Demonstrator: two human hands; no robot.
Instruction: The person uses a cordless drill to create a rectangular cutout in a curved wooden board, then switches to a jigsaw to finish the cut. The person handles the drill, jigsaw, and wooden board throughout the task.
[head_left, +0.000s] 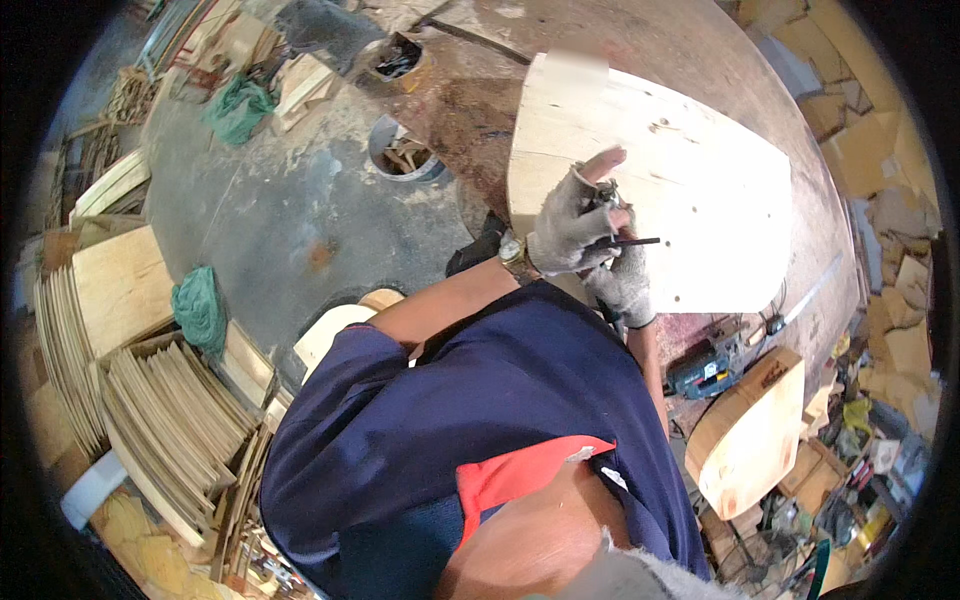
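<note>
The rod, thin and dark, lies at the meeting of the two hands: one end is lost among the gloved fingers, and the other sticks out to the right, over the board. The metal piece, small and partly hidden, sits just above the rod, among the fingers of the left hand. This hand is gloved, its lower fingers curled inward and one bare fingertip stretched up and to the right. The right hand, also gloved, is close beneath and to the right of it, fingers bent upward toward the same spot. The hands overlap, so I cannot tell which one grips the rod or the metal piece, nor how tightly either is closed. The board, pale and broad with rounded corners and a few dark spots, spreads beyond and to the right of the hands; whether they touch it cannot be made out. A watch is on the left wrist. Near the board's lower edge lies a jigsaw, with a shaped plank just below it. To the left, a bucket of wood scraps stands on the floor, well apart from stacked panels.
</note>
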